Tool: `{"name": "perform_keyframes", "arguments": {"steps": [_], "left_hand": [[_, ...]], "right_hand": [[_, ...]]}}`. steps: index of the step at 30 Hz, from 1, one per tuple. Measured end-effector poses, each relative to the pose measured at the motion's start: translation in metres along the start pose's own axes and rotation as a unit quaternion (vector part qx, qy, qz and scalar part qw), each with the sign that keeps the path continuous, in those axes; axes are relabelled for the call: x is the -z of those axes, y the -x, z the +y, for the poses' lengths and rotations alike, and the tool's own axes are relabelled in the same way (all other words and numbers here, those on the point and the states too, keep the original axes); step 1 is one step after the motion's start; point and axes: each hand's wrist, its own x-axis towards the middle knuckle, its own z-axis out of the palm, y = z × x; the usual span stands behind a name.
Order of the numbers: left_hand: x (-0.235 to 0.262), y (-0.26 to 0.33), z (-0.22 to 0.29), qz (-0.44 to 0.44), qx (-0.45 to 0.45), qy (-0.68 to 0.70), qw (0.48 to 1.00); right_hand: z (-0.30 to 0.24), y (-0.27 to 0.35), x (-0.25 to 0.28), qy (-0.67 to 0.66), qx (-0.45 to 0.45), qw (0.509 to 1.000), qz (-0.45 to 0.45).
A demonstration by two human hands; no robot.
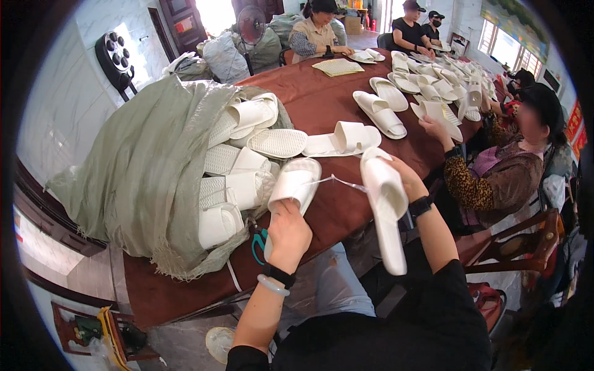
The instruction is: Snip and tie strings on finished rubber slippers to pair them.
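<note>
My left hand (pixel 289 227) is closed on a white slide slipper (pixel 301 179), with its fingers at the strap. In my right hand (pixel 405 179) is a second white slipper (pixel 388 213), tilted with one end pointing down past the table edge. A thin clear plastic strip (pixel 334 179) stretches between the two slippers. Just beyond them another white slipper (pixel 346 140) lies on the table. Teal-handled scissors (pixel 258 245) rest beside my left hand, partly hidden by the slipper it holds.
A large pale green woven sack (pixel 145 179), full of white slippers, lies open on the left of the brown-covered table (pixel 297 99). More slippers (pixel 439 80) pile up on the far right. Several people sit around the table; one on the right holds a slipper. A wooden chair (pixel 526 244) stands at right.
</note>
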Motion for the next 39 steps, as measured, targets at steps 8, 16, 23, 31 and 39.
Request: {"name": "perform_keyframes", "arguments": {"steps": [8, 16, 23, 31, 39], "left_hand": [[-0.014, 0.0, 0.008, -0.174, -0.04, 0.172, 0.969], [0.025, 0.032, -0.063, 0.018, -0.071, 0.207, 0.976], [0.028, 0.045, -0.138, 0.071, 0.098, 0.448, 0.886], [0.06, 0.054, -0.138, 0.167, 0.12, 0.669, 0.714], [0.091, 0.08, -0.14, 0.282, 0.106, 0.586, 0.752]], "right_hand": [[0.037, -0.057, 0.02, 0.296, -0.038, 0.954, -0.021], [0.041, -0.071, -0.024, 0.537, 0.211, 0.813, 0.085], [0.102, 0.038, -0.18, 0.629, 0.263, 0.707, -0.185], [0.184, 0.007, -0.238, 0.784, 0.23, 0.567, -0.107], [0.141, -0.003, -0.204, 0.294, -0.047, 0.941, -0.16]]}}
